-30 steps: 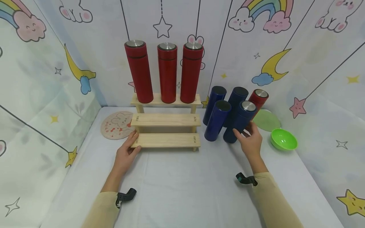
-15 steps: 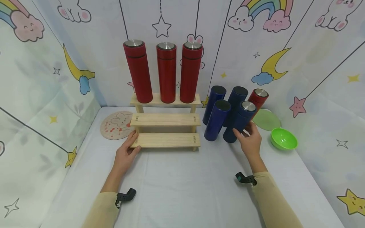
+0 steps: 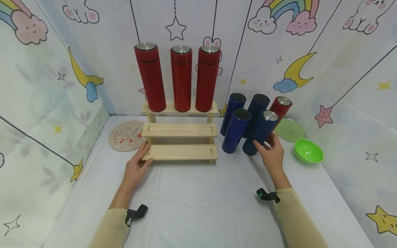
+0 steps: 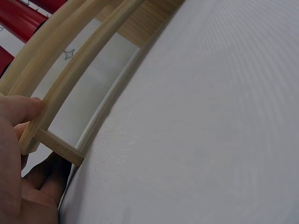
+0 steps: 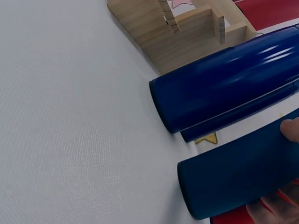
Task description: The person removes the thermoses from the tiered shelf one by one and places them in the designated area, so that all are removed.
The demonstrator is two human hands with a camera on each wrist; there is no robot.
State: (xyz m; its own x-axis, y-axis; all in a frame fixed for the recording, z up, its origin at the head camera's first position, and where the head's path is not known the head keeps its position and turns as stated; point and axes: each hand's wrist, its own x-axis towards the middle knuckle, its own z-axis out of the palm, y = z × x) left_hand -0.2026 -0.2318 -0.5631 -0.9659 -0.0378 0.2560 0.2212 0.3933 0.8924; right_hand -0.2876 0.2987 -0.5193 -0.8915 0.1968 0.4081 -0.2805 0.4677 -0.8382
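A three-step wooden shelf [image 3: 180, 130] stands on the table, three red thermoses [image 3: 182, 82] upright on its top step. My left hand [image 3: 135, 168] grips the left end of the bottom step; in the left wrist view the thumb [image 4: 21, 108] lies on its front edge and the fingers go round the end. To the right, my right hand [image 3: 273, 153] holds a dark blue thermos [image 3: 260, 130] with a steel lid, thumb in front and fingers behind. In the right wrist view that thermos [image 5: 238, 172] has its base at the tablecloth. A glossy blue thermos [image 3: 236, 132] stands just left of it.
Behind the held thermos are two more blue thermoses [image 3: 234, 103] and a red one [image 3: 280, 106]. A green bowl [image 3: 308, 151] and a pale green disc [image 3: 291, 131] lie at the right. A round rabbit-print mat [image 3: 125, 136] is left of the shelf. Printed cloth walls enclose the table.
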